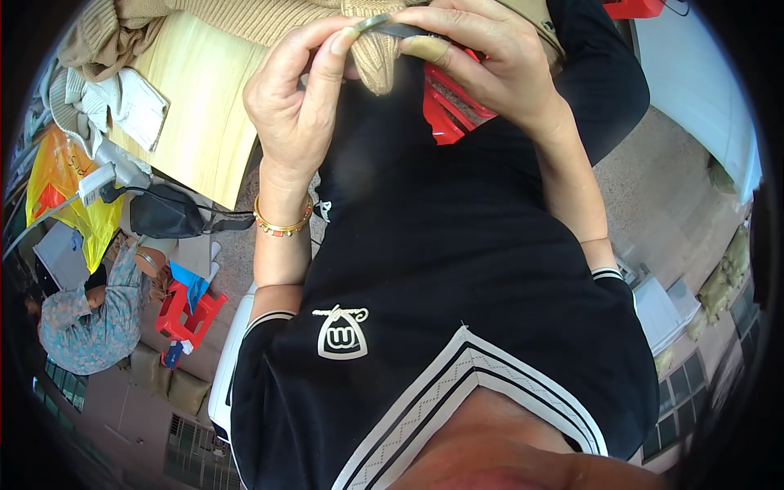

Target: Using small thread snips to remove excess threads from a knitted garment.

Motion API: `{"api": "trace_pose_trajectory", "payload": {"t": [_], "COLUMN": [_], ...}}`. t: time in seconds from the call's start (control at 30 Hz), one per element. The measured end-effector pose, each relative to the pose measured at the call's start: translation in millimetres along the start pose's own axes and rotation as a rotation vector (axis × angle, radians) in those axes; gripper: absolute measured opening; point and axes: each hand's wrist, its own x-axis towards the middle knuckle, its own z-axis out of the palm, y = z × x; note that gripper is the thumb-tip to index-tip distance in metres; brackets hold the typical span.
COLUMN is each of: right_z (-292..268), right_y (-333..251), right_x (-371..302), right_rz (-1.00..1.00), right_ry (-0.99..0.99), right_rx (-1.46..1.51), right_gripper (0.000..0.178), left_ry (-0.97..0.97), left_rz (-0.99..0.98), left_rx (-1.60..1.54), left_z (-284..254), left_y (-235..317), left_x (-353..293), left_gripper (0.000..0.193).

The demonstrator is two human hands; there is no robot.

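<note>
Close together at the top of the head view, my left hand and my right hand are both closed in pinches. Between them hangs a folded end of beige ribbed knit fabric. A slim dark strip-like tool with a dull greenish metal end crosses over the knit. My left thumb and fingertips grip the metal end and the knit beside it. The dark part runs into my right fingers, where its far end is hidden. A tan wrap covers my right thumb tip. The tool's exact kind cannot be made out.
More beige knit lies across a pale wooden board at the upper left. Beside it hang a yellow plastic bag and a black bag. A red stool and another person are at the lower left. Red plastic shows beneath my right hand.
</note>
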Motion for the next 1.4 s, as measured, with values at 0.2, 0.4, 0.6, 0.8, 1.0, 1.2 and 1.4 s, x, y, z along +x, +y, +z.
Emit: {"api": "trace_pose_trajectory", "payload": {"t": [0.2,0.4,0.6,0.8,1.0,1.2,1.4], "right_z": [19.9,-5.4,11.9,4.9,-10.2,-21.8,-31.3], "right_y": [44.6,-7.1,-2.8,-9.8,8.7,20.1,20.1], "right_x": [1.3,-10.4,-20.1,-29.9,-28.7,-28.8,-21.3], "right_rz": [-0.524,0.014,-0.072,-0.019,0.016,0.076,0.109], "right_ry": [0.213,-0.009,-0.061,-0.503,-0.341,-0.241,-0.102], "right_rx": [0.08,-0.007,-0.115,0.114,-0.007,-0.192,-0.201], "right_gripper": [0.03,0.041,0.036,0.015,0.023,0.021,0.027], "left_ry": [-0.006,0.034,0.045,0.086,0.014,0.099,0.16], "left_rz": [0.006,0.007,0.036,-0.137,-0.28,-0.231,-0.118], "left_rx": [-0.019,0.0,0.019,-0.325,-0.433,-0.247,-0.121], "left_z": [2.9,1.4,2.9,-22.0,-33.3,-42.3,-89.8], "left_y": [-0.1,-3.1,-4.2,-1.9,7.6,16.2,27.3], "left_x": [-0.4,-2.0,0.0,1.3,-3.5,-2.7,2.9], "left_gripper": [0.013,0.013,0.016,0.019,0.038,0.045,0.045]}}
